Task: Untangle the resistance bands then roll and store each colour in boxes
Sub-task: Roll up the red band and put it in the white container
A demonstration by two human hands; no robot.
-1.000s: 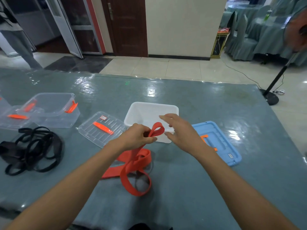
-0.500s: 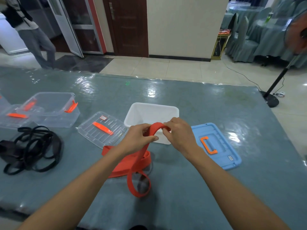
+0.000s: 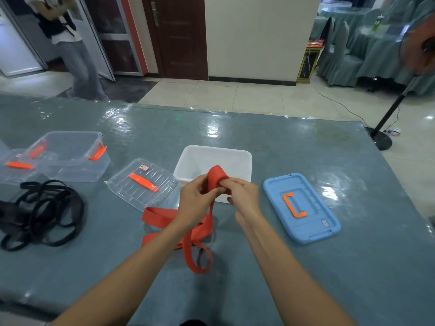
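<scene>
Both hands meet over the middle of the shiny teal table (image 3: 294, 142). The left hand (image 3: 200, 198) grips the red resistance band (image 3: 217, 176) just under its rolled-up end. The right hand (image 3: 242, 194) pinches the roll from the other side with bent fingers. The rest of the band hangs down and lies in loose loops at 6 o'clock from the hands, partly hidden by the left wrist. An open white box (image 3: 235, 158) sits right behind the hands at 12 o'clock, and the hands cover part of its near wall. A blue lid (image 3: 303, 208) lies at 3 o'clock. A clear lid (image 3: 141, 184) lies at 9 o'clock, with a heap of black bands (image 3: 47, 208) farther out the same way. A clear box (image 3: 68, 156) is at 10 o'clock.
</scene>
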